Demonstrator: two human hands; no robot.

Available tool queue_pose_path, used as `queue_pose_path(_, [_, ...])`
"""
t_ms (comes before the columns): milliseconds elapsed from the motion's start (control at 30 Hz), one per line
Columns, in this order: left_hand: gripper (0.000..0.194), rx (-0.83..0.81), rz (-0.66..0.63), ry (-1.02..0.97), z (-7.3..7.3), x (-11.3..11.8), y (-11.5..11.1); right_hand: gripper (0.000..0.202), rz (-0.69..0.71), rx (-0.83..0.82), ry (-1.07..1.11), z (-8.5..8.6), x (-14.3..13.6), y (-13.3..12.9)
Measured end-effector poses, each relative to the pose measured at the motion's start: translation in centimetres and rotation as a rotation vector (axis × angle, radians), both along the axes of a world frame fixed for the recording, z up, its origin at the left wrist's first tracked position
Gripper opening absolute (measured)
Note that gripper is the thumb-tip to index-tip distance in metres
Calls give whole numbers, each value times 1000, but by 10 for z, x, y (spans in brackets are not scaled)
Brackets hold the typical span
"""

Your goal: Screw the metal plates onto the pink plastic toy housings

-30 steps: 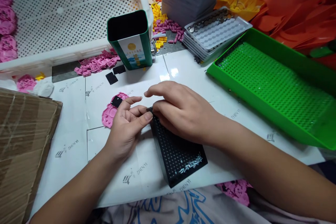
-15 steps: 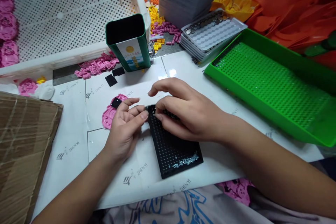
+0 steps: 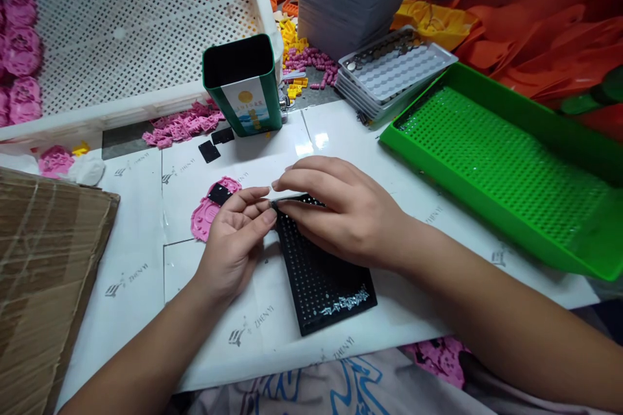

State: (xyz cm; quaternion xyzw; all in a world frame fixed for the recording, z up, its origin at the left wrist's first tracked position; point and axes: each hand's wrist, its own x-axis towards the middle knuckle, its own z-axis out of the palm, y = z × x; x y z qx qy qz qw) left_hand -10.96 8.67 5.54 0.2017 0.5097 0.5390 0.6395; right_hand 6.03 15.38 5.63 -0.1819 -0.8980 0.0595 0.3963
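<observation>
A black perforated tray point(image 3: 316, 272) lies on the white sheet, with small silvery pieces point(image 3: 345, 302) gathered at its near end. At its far left corner, my left hand point(image 3: 241, 224) is closed, thumb against fingertips, on something too small to make out. My right hand point(image 3: 341, 207) reaches over the tray, thumb and finger pinched beside my left fingertips; what they hold is hidden. Left of my left hand lies a pink moulded part point(image 3: 204, 215) with a small black plate point(image 3: 219, 194) on it. Two more black plates point(image 3: 209, 152) lie farther back.
A green tin point(image 3: 243, 94) stands behind my hands. To the right lies a green perforated tray point(image 3: 506, 162), beside stacked clear trays point(image 3: 394, 74). A large white crate point(image 3: 146, 19) is at back left, cardboard point(image 3: 48, 285) at left, pink pieces point(image 3: 185, 124) by the crate.
My right hand has moved from over the tray's holes to the left, its fingertips now meeting those of my left hand. The view has shifted slightly.
</observation>
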Motion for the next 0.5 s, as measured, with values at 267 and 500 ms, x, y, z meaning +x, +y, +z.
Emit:
queue_pose_path(267, [45,1,7,29,2,0,1,11,105,-86,20,-2,1,1])
queue_pose_path(500, [44,-3,16,-6,3,-3,2,9,70,-186,76,1,5,1])
